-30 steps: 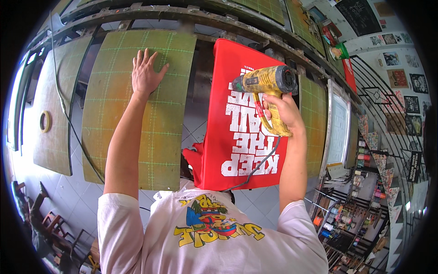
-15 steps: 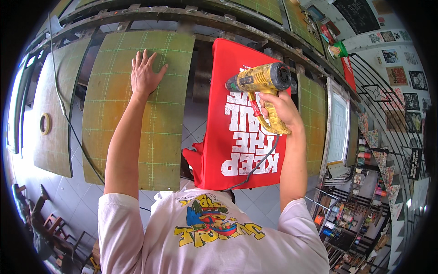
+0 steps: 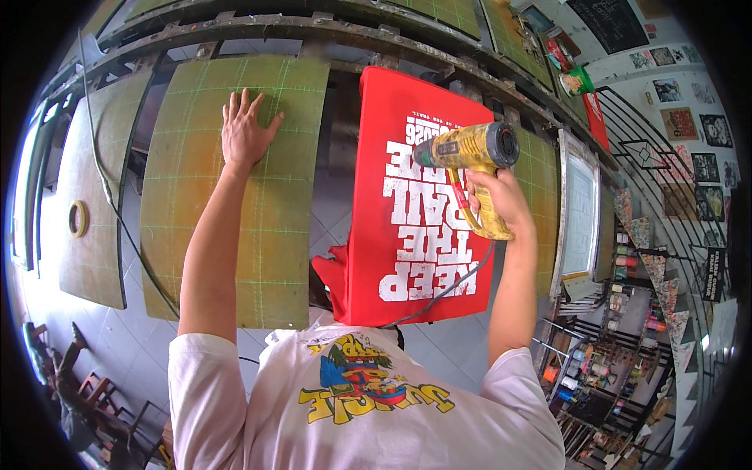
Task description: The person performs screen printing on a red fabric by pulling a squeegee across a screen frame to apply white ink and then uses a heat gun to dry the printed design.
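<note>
My right hand is wrapped round the grip of a yellow heat gun, its body smudged dark and its nozzle turned to the left. Beneath the gun lies a red T-shirt with white block print, stretched over a board; loose red cloth bunches at its lower left edge. The gun covers part of the print. My left hand rests flat, fingers spread, on an olive-green printing board marked with bright green grid lines. A dark cord runs from the gun's grip down across the shirt toward my body.
Left of the gridded board is another board with a roll of tape on it. A metal rail runs along the far side. A framed screen stands at right, near a green tub and shelves of containers.
My right hand has moved the heat gun to the right and slightly nearer me, uncovering more print at the shirt's far end. My left hand stays flat on the board.
</note>
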A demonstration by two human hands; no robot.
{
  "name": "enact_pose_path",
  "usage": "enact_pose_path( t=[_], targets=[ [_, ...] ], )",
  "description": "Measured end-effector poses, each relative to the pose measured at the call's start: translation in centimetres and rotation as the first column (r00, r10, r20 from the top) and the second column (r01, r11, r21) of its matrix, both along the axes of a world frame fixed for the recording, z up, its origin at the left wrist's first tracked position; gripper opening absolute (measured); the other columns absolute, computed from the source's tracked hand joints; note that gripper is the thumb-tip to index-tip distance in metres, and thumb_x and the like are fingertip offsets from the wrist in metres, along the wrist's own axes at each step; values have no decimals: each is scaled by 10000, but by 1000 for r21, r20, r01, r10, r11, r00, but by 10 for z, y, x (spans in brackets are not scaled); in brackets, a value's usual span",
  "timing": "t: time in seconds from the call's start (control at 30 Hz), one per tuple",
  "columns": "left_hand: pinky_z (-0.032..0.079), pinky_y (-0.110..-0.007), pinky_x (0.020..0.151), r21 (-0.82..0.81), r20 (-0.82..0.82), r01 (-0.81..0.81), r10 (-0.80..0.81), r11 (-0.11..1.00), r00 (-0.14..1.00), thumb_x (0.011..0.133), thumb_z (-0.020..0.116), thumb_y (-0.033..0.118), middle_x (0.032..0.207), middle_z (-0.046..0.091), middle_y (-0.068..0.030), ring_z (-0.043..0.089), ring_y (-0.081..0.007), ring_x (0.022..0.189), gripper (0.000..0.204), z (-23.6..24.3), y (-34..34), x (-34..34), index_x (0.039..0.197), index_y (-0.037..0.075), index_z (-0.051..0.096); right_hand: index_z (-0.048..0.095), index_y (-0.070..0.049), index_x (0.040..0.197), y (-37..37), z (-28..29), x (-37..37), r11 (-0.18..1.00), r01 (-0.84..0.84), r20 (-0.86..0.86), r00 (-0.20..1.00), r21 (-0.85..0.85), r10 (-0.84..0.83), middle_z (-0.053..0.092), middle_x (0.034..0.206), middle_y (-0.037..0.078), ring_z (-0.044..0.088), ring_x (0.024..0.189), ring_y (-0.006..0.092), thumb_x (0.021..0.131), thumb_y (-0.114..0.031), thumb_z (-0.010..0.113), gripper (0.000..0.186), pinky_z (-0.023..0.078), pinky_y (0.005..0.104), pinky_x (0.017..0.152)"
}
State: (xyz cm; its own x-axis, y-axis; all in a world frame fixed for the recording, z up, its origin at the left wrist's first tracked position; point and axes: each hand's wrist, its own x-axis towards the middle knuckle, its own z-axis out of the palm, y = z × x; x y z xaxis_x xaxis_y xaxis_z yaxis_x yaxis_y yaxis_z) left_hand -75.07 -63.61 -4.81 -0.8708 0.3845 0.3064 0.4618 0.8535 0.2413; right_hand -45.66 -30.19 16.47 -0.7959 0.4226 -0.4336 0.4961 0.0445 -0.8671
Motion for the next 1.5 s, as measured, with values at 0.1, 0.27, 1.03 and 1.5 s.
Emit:
enact_pose_path(
  t=[0.1, 0.27, 1.03, 1.5],
  targets=[
    [249, -499, 1288, -9, 3, -15, 16, 1000, 1000, 960, 634, 610, 1637, 420, -183, 314, -376, 1554, 723, 1, 0, 2, 1500, 135, 566, 597, -13, 1058, 2, 4, 10, 999, -25, 13, 1000, -29, 26, 613, 766, 35, 578, 552, 113, 971, -152, 669, 179, 468, 286, 498],
    [256, -505, 1285, -7, -14, -5, 5, 1000, 1000, 959, 636, 609, 1635, 423, -184, 316, -378, 1552, 717, 1, 0, 0, 1491, 133, 572, 612, 4, 1114, 6, -2, 19, 1000, -18, 25, 1000, -17, 19, 612, 797, 43, 580, 567, 118, 972, -127, 678, 204, 473, 292, 504],
    [241, -503, 1291, -26, 7, -5, 5, 1000, 1000, 962, 636, 597, 1643, 413, -178, 310, -381, 1555, 717, 5, 0, 0, 1496, 122, 570, 596, 5, 1106, -3, -2, 33, 999, -18, 62, 998, -31, 20, 587, 789, 46, 566, 569, 130, 982, -125, 660, 191, 472, 305, 529],
    [236, -493, 1295, -28, 16, -9, 10, 1000, 1000, 965, 626, 598, 1646, 412, -165, 300, -363, 1562, 713, 5, 1, 1, 1500, 131, 566, 601, 11, 1108, 3, -6, 25, 999, -45, 8, 999, 0, 45, 596, 769, 43, 570, 552, 128, 986, -116, 644, 181, 467, 302, 515]
  ],
)
